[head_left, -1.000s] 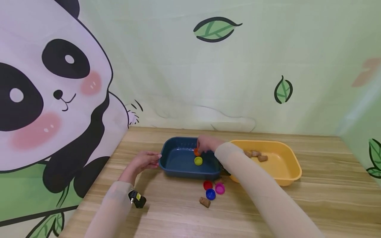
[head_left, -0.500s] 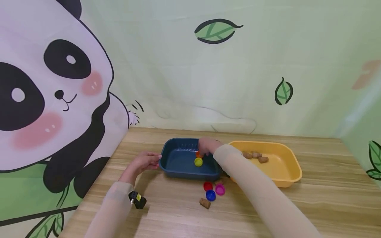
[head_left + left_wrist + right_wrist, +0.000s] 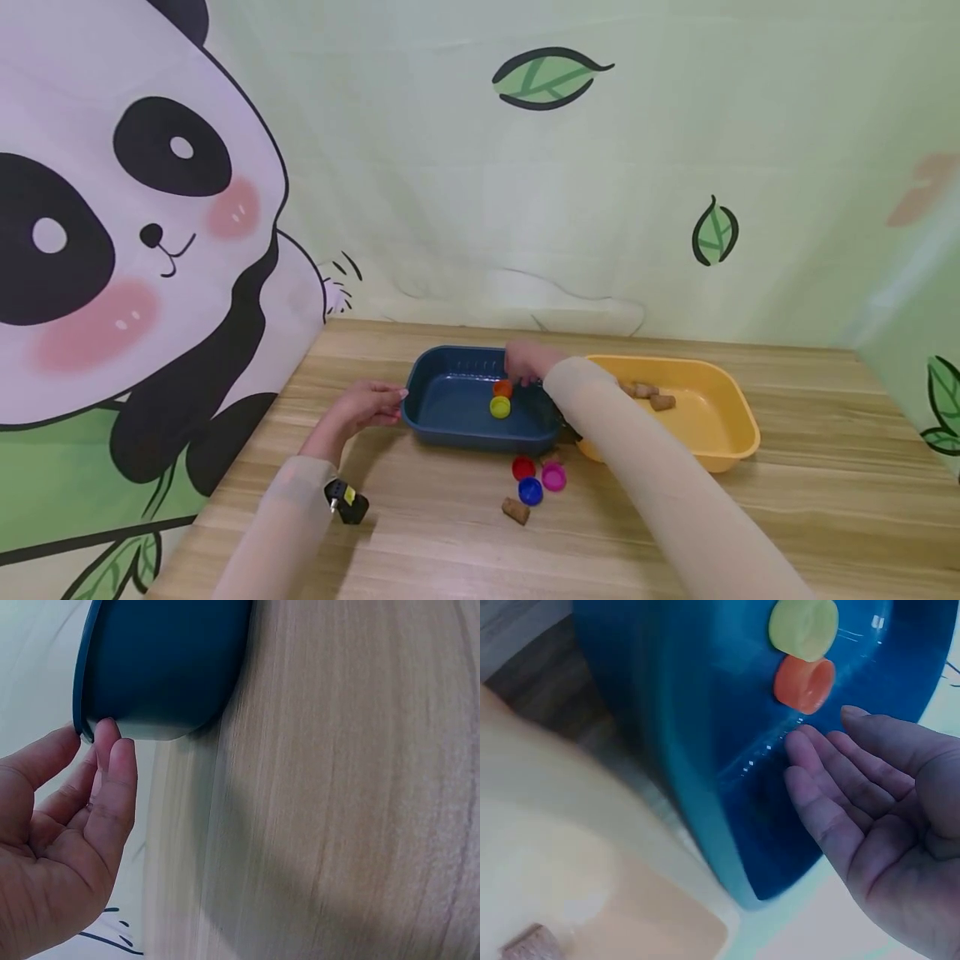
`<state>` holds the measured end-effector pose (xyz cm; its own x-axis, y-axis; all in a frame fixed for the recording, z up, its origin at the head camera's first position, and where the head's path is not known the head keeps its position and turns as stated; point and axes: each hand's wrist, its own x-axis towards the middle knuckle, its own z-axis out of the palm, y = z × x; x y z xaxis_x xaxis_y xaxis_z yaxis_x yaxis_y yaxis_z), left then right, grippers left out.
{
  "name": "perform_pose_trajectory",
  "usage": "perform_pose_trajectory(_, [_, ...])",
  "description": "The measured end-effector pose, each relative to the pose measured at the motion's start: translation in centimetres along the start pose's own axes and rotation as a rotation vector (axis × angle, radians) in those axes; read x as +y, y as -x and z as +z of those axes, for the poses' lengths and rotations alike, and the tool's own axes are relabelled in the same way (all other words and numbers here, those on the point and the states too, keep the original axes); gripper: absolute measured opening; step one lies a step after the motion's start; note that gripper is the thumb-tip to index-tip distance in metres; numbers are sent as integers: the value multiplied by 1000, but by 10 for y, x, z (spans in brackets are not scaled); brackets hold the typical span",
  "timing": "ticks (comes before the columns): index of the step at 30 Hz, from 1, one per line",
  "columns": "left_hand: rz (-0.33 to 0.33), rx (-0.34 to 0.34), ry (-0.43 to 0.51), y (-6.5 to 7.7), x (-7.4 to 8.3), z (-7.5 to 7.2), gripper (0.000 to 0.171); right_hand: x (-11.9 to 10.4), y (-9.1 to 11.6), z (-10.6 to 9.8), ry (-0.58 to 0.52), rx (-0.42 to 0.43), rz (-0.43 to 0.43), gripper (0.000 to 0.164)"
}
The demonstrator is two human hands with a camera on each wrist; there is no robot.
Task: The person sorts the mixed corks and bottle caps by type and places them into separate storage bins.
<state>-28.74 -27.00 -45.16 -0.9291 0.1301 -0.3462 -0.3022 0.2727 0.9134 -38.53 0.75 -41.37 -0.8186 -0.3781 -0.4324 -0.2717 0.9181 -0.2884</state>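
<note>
My left hand (image 3: 367,403) pinches the left rim of a dark blue basin (image 3: 448,407); the left wrist view shows the thumb at the lip and the fingertips under it. Inside that basin, a yellow bottle cap (image 3: 500,407) and an orange bottle cap (image 3: 502,388) stand side by side. Over the basin's right part is my right hand (image 3: 527,362). In the right wrist view, its fingers (image 3: 817,802) are relaxed and apart, just beside the orange cap, holding nothing.
A yellow basin (image 3: 720,417) with several corks (image 3: 662,402) adjoins the blue one on the right. In front lie red (image 3: 523,468), blue (image 3: 530,491) and pink (image 3: 553,477) caps, a cork (image 3: 516,510), and another cork (image 3: 551,457) near the blue basin's wall.
My right hand has let go of the orange cap and drawn slightly right of it, so the cap shows more fully beside the yellow one. My left hand has stayed at the rim.
</note>
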Motion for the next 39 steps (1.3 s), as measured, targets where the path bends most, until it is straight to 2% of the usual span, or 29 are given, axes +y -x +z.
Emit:
perform_pose_trajectory(7, [-3, 1, -6, -1, -1, 0, 45, -1, 8, -16, 84, 4, -101, 27])
perform_pose_trajectory(13, [-9, 9, -1, -2, 2, 1, 45, -2, 40, -37, 22, 20, -201, 32])
perform_pose_trajectory(18, [-3, 4, -4, -1, 1, 0, 44, 2, 63, -45, 0, 42, -280, 33])
perform_pose_trajectory(28, [-2, 9, -8, -1, -1, -1, 44, 14, 107, -51, -69, 127, -399, 28])
perform_pose_trajectory(34, [-20, 17, -20, -1, -1, 1, 44, 21, 133, -49, -91, 196, -457, 24])
perform_pose_trajectory(39, [-15, 16, -17, -1, -1, 2, 45, 26, 155, -42, -156, 229, -488, 22])
